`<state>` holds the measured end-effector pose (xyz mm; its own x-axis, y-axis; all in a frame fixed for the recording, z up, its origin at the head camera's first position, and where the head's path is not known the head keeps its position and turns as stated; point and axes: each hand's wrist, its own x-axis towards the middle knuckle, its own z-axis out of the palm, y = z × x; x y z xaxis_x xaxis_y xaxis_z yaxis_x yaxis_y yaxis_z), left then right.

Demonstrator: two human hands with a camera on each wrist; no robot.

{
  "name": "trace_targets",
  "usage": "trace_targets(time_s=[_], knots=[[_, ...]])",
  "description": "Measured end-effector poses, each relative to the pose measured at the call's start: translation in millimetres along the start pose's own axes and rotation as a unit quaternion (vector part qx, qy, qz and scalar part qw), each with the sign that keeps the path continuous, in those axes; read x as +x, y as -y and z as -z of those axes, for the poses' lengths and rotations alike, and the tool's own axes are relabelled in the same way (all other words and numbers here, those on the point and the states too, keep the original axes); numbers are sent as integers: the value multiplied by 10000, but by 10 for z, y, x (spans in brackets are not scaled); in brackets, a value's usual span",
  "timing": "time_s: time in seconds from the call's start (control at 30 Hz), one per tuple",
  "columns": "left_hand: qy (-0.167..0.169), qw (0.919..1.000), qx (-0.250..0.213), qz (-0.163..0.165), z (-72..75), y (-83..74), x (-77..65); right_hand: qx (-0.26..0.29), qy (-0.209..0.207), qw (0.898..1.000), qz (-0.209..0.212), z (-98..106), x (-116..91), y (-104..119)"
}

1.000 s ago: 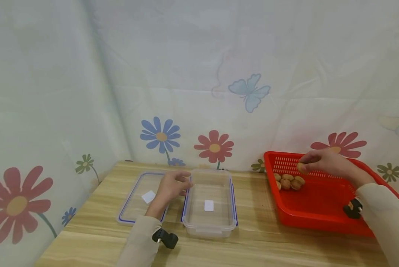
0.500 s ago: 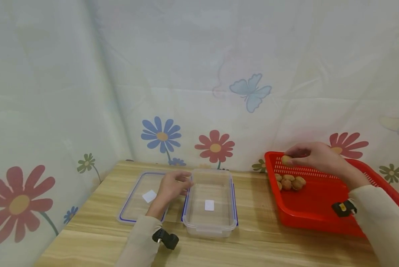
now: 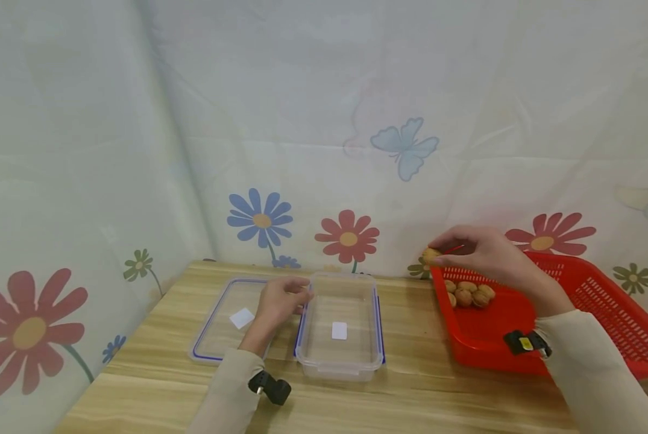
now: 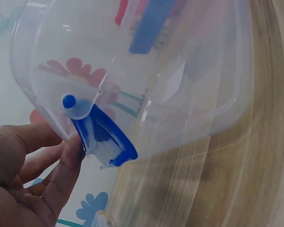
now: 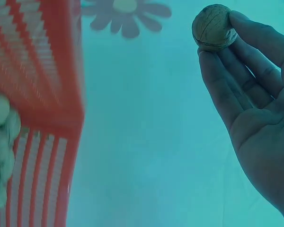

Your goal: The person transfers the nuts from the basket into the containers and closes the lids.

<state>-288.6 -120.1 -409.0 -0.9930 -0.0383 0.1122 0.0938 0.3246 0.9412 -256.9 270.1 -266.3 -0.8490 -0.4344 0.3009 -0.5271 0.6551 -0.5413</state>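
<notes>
A single walnut (image 5: 213, 28) is pinched between the thumb and fingertips of my right hand (image 3: 486, 256), above the left rim of the red basket (image 3: 456, 343). Several more walnuts (image 3: 467, 293) lie together inside the basket at its left end. My left hand (image 3: 282, 301) holds the left rim of a clear plastic box (image 3: 339, 367) with its thumb and fingers. In the left wrist view those fingers (image 4: 68, 153) meet the rim beside a blue latch (image 4: 104, 137). Inside the box no walnuts show, only a white label (image 3: 339, 331).
Left of the box, a clear lid (image 3: 215, 337) with a blue seal lies flat on the wooden table (image 3: 410, 398), partly behind the left hand. A flower-printed curtain (image 3: 302, 120) hangs at the back and left. Bare wood separates box from basket.
My right hand has moved left with the walnut, from over the basket's inside to its left rim. The left hand and the box have stayed in place.
</notes>
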Motion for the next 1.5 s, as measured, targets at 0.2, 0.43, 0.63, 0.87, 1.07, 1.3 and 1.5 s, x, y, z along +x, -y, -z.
trace_targets(time_s=[0.2, 0.43, 0.63, 0.87, 1.07, 1.3, 1.5], knots=[[6, 10000, -45, -15, -14, 9, 15, 537, 43, 9972, 514, -200, 25, 127], [9, 10000, -86, -50, -5, 18, 4, 1010, 64, 9928, 647, -445, 61, 252], [-5, 10000, -49, -83, -9, 32, 3, 1565, 116, 9853, 680, -652, 74, 364], [-24, 10000, -14, -81, -15, 25, 6, 1983, 205, 9751, 976, -870, 122, 456], [-25, 10000, 12, -84, -8, 22, 3, 2120, 405, 9710, 1032, -1014, 149, 501], [-10, 9999, 125, -108, -20, 28, 2, 2016, 556, 9729, 990, -1163, 163, 547], [-23, 9998, 65, -166, -33, 34, 7, 2019, 627, 9696, 1231, -1354, 187, 609]])
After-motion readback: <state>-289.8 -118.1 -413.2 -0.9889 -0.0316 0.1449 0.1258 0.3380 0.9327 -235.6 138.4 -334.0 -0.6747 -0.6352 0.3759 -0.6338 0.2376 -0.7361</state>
